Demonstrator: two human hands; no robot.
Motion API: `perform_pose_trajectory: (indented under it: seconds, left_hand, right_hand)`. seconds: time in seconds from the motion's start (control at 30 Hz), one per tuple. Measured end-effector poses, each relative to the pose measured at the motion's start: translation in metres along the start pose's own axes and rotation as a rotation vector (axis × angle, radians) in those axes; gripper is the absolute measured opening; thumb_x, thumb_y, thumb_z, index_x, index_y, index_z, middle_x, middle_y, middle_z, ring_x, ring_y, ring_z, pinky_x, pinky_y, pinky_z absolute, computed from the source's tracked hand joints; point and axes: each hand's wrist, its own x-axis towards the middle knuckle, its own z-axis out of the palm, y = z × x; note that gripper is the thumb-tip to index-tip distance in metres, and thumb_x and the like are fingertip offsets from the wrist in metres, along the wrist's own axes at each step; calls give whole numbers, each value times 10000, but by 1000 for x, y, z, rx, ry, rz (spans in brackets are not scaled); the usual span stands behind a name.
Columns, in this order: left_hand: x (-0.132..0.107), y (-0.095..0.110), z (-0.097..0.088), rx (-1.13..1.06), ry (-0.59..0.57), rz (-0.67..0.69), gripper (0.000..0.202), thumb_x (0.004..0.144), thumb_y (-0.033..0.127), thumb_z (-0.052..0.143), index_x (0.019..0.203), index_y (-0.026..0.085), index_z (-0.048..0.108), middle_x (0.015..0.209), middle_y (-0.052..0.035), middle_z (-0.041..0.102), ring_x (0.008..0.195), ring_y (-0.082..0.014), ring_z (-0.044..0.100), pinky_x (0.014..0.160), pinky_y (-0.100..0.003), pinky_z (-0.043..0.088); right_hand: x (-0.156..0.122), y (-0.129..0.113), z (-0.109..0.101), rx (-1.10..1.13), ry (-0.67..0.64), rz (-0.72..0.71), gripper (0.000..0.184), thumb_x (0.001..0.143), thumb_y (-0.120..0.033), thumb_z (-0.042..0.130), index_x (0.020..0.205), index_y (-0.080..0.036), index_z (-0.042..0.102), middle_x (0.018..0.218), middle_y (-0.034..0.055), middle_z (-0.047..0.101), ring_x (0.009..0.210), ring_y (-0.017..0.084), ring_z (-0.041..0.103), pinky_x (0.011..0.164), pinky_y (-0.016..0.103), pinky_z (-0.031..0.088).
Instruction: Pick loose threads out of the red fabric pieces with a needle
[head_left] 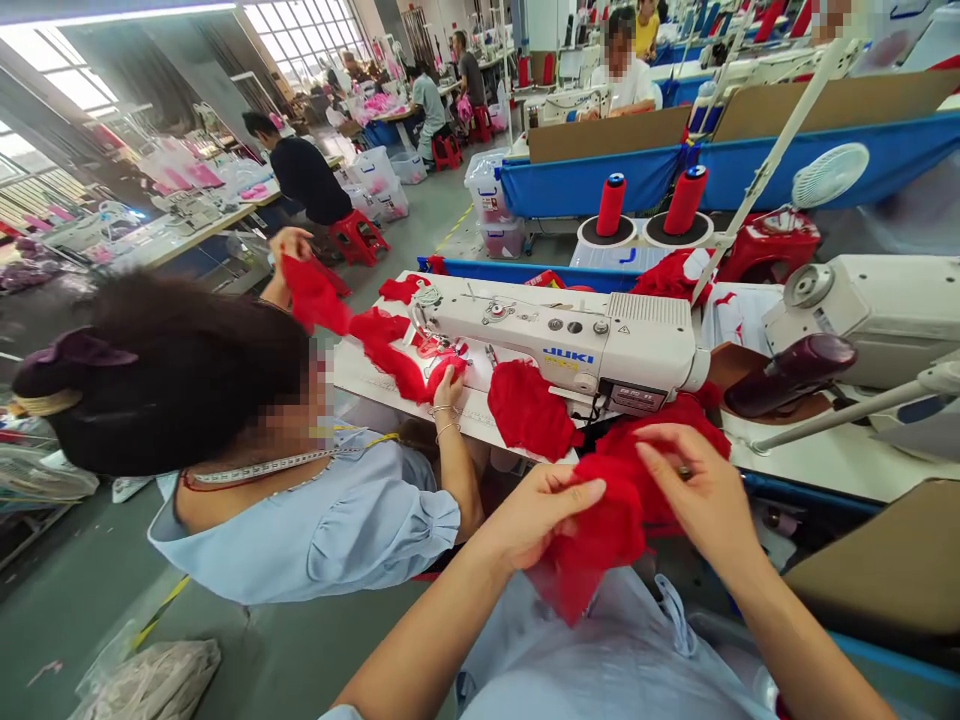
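While left fingers (581, 496) pinch red fabric (611, 525), long axis slants tip-down; right fingers (675, 438): grip unclear.

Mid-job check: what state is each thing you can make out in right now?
Left hand: pinching red cloth
Right hand: fingers bent beside it, contact unclear
Held red cloth: crumpled, lower end hanging
Co-worker's right hand: on cloth at the sewing machine
Sewing machine: upright, running or stopped unclear
Thread spools: upright, wound red
Fan: tilted, spinning unclear
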Motion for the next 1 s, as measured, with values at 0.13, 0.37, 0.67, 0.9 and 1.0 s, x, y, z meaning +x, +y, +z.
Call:
perform_pose_trajectory:
  seconds: [0.13,0.37,0.67,0.9,1.0]
  left_hand:
    - [0,-6,6,-80,182,124,366,655,437,824,836,123,770,722,-70,728,644,-138,652,692,-262,517]
    - [-4,-4,9,-36,140,218,251,766,362,761,920,165,783,828,-54,764,783,-137,672,795,-240,501]
    - [-7,-2,10,-125,144,145,281,782,358,744,924,117,774,775,-79,758,670,-132,663,676,-222,489]
    - [-7,0,22,-242,213,165,273,779,352,736,915,115,754,831,-89,756,758,-177,682,649,-240,472]
    - [-7,1,25,-248,241,224,243,782,328,727,903,119,756,869,-87,758,865,-197,678,741,-258,480]
  right_hand:
    - [-12,0,2,-47,27,-112,176,887,-357,594,844,-207,676,826,35,678,644,149,582,577,250,465]
    - [-23,-13,12,-23,-64,-215,104,903,-279,598,877,-222,680,826,18,687,663,141,617,550,216,481]
    - [-25,-19,12,-143,24,-286,88,924,-213,572,859,-217,631,772,4,639,627,124,594,541,210,471]
    - [-40,-8,32,-487,98,-696,258,914,-392,605,992,-149,641,929,115,648,685,164,654,520,240,496]
    - [-34,-7,34,-517,107,-702,120,939,-185,541,933,-182,661,852,59,628,554,98,598,466,203,445]
